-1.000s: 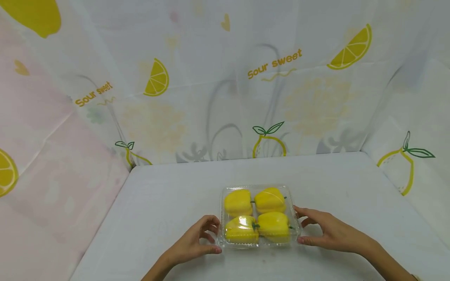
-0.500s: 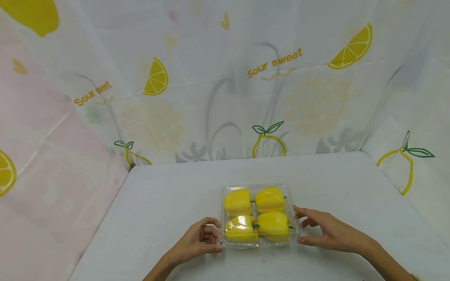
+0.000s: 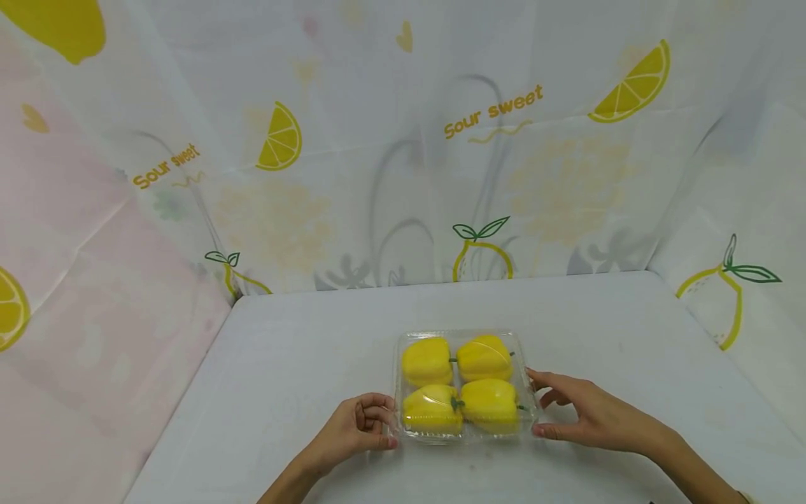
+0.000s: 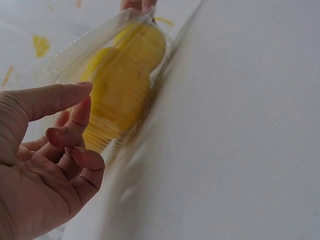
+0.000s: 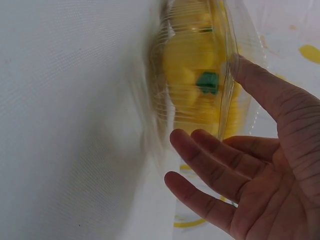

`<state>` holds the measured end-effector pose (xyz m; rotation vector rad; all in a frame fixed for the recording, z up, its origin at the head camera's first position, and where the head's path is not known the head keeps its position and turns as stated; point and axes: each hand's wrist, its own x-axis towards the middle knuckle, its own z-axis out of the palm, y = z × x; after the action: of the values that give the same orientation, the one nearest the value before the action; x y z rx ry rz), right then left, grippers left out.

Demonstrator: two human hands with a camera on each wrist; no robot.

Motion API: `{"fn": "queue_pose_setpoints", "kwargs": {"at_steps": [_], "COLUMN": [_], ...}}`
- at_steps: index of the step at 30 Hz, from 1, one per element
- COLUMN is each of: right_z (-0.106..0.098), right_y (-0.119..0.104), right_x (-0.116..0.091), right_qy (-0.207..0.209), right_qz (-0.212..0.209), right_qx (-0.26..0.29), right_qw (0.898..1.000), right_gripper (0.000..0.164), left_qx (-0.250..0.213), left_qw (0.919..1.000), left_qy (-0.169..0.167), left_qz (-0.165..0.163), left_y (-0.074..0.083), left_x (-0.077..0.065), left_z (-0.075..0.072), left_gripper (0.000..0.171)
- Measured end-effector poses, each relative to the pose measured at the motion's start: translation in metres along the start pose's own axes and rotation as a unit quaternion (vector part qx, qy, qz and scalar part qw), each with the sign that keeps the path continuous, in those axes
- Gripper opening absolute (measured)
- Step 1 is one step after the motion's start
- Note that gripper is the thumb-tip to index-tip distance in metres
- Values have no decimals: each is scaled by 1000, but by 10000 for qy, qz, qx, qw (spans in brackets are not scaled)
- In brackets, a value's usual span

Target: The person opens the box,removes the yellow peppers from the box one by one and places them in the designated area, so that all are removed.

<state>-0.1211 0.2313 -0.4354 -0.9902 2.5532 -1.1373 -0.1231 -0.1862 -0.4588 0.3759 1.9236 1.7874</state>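
A clear plastic clamshell box (image 3: 441, 439) holds several yellow bell peppers (image 3: 491, 402) with green stems. It lies between both hands on the white table. My left hand (image 3: 352, 430) pinches the box's near left corner, thumb in front and the other fingers curled. In the left wrist view, thumb and index tip meet at the box's rim. My right hand (image 3: 588, 413) holds the right side, thumb low and index finger higher up. From the right wrist, the thumb (image 5: 260, 85) presses on the rim (image 5: 227, 105), while other fingers extend loosely below. The index fingertip's contact is hidden there.
A white cloth covers the table (image 3: 302, 343). Behind it and at both sides hang fabric walls (image 3: 352, 175) printed with lemons and lettering. The back wall meets the table's far edge.
My left fingers have curled in closer at the box's corner. The bright glare on the lid has faded, and the near edge sits slightly higher in view. The right hand has barely moved.
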Motion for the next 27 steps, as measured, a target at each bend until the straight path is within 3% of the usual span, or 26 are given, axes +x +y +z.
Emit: {"fn": "queue_pose_setpoints", "kwargs": {"at_steps": [7,13,18,23,27], "right_z": [-2,0,7,12,16], "right_y": [-3,-5,-2,4,7], "right_x": [-3,-8,-12,-13,-14], "right_qy": [151,359,1034,1545,1769], "right_qz": [66,255,-332,-1045,-1648], "right_qx": [-531,-1266,-1926,-1691,-1593], "right_qw": [9985,9910,9752,9678,9572], "right_gripper": [78,86,74,55,48], "left_qx": [61,226,217,227,300], "left_qw": [9999,9995,9994,9995,9992], "left_qy": [-66,-174,-219,-202,-268], "left_qz": [105,115,127,91,90], "left_y": [0,0,3,5,4], "left_x": [-2,-2,-3,-4,-3], "left_z": [2,2,2,1,0], "left_gripper": [48,48,48,48,49]}}
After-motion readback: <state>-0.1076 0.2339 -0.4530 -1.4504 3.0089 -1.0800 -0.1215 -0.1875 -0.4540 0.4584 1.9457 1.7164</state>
